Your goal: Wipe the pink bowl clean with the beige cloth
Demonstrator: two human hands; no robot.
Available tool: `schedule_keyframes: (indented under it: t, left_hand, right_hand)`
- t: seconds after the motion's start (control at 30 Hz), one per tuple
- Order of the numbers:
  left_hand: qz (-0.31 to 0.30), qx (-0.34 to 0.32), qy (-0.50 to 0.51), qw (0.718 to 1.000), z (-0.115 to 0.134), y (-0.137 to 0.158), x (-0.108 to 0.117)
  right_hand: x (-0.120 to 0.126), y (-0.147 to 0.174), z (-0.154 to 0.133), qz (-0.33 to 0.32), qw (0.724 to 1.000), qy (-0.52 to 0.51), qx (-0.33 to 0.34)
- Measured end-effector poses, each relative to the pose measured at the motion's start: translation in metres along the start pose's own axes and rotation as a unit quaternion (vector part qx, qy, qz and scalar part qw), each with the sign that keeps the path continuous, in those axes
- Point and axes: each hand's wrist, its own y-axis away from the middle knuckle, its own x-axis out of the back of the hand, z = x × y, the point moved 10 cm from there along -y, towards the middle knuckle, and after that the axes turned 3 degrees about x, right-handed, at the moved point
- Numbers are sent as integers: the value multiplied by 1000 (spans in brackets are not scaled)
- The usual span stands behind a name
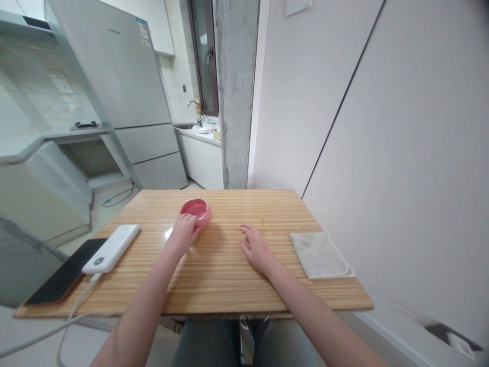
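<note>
A small pink bowl (205, 216) with a wavy rim is at the far left-middle of the striped wooden table (229, 285). My left hand (184, 230) grips its near side, fingers over the rim and into the bowl. The bowl is tipped a little; whether it touches the table I cannot tell. My right hand (255, 247) rests at the middle of the table, fingers loosely spread, holding nothing. To the right of that hand lies a folded grey-white cloth (321, 255).
On the left, a white power bank (112, 248) with a plugged-in white cable (82, 295) lies partly over a dark flat tablet-like slab (61, 278). Beyond the table stand a grey fridge (126, 81), a concrete column (237, 92) and a sink counter (202, 158). A pale wall (382, 153) borders the right.
</note>
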Motion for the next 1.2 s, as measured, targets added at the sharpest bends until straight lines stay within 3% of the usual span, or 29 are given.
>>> schedule_keyframes:
  t: [0.13,0.23,0.6,0.7,0.77,0.83,0.9,0.97,1.0,1.07,1.2]
  left_hand:
    - [-4,106,-73,992,-81,9,3]
    - [-27,125,-90,988,-109,18,1]
    - [-86,131,-90,984,-102,20,0]
    - [-105,140,-83,981,-106,21,0]
    - [-129,134,-85,979,-105,22,-3]
    - [-123,131,-94,979,-101,24,0]
    - [-54,139,-104,983,-90,27,14]
    - [46,134,-91,986,-67,33,30]
    - [78,116,-67,988,-49,37,33]
    - [74,71,32,994,-9,43,22]
    - [-87,105,221,966,59,55,-36]
  right_hand:
    - [-9,1,11,-11,999,-21,-27]
    - [-11,1,11,-12,999,-24,-26]
    - [-9,0,16,-3,999,-35,-37]
    - [8,-3,15,-1,999,28,-39]
    - [35,4,29,13,987,126,-95]
    - [76,29,57,40,942,247,-222]
    - [119,70,83,61,867,342,-357]
    - [145,101,92,65,816,404,-408]
    - [149,110,92,64,807,417,-413]
    - [141,112,85,55,819,414,-394]
    - [69,73,43,-2,906,297,-301]
